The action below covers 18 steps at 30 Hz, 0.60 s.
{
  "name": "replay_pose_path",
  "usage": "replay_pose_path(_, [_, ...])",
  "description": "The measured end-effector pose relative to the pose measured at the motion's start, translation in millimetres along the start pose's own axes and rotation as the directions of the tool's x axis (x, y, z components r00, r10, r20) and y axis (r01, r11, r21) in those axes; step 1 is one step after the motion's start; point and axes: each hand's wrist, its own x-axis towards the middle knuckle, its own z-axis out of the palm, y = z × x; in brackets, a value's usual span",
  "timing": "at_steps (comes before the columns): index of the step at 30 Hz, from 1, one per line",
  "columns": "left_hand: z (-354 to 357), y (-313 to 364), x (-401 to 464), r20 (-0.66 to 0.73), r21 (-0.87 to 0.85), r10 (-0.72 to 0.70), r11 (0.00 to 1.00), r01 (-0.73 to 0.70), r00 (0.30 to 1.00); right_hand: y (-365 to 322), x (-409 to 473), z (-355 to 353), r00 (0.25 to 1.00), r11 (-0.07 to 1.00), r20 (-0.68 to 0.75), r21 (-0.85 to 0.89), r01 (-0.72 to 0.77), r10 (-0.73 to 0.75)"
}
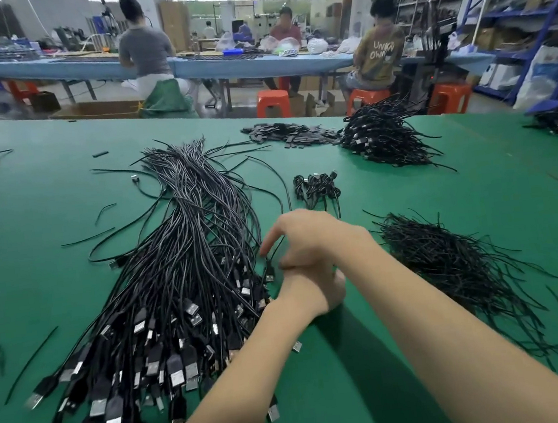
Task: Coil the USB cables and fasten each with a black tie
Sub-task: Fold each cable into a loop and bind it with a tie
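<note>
- A green felt-topped work table [46, 208] fills the foreground; beyond it, seated workers [145, 49] face a long blue bench [221, 66], with orange plastic stools [272, 103] between.
- A broad sheaf of loose black USB cables [186, 255] lies left of centre, silver plugs fanned toward the camera.
- A heap of thin black wire ties [456, 272] lies at right.
- A mound of coiled, tied cables [383, 138] sits far right; a small tied bunch [316, 188] lies nearer.
- The right hand [307, 236], crossed over the left hand [310, 290], pinches one black cable [276, 251] at the sheaf's edge, forefinger extended.
- Left hand's grip is hidden: cannot tell.
</note>
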Motion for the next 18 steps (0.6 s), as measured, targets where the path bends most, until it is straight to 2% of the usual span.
replay_pose_path(1, [-0.8, -0.7, 0.7, 0.029, 0.04, -0.004, 0.999, 0.003, 1.0, -3.1, 2.6, 1.7, 1.0, 0.999, 0.004, -0.041, 0.004, -0.004])
replay_pose_path(3, [-2.7, -0.8, -0.4, 0.026, 0.011, -0.02, 1.0, 0.02, 0.999, -3.0, 4.0, 0.2, 0.998, 0.999, -0.056, -0.033, -0.011, 0.01])
replay_pose_path(7, [0.8, -1.9, -7.2, -0.145, -0.31, -0.009, 0.95, -0.037, 0.989, 19.4, -1.4, -10.9, 0.971, 0.993, -0.21, 0.056, -0.104, 0.114])
replay_pose_path(10, [5.2, -2.3, -6.7, -0.179, -0.363, -0.016, 0.93, -0.051, 0.984, 43.9, -11.1, -16.0, 0.949, 0.97, -0.254, 0.202, -0.138, 0.188])
replay_pose_path(14, [5.5, -4.7, -3.2, -0.178, -0.381, -0.028, 0.923, -0.043, 0.984, 64.7, -29.1, -24.4, 0.908, 0.913, -0.369, 0.406, -0.035, 0.199])
replay_pose_path(18, [-0.4, -8.8, -3.0, -0.171, -0.429, 0.011, 0.899, -0.084, 0.985, 71.6, -51.2, -31.8, 0.814, 0.841, -0.507, 0.539, 0.041, 0.285])
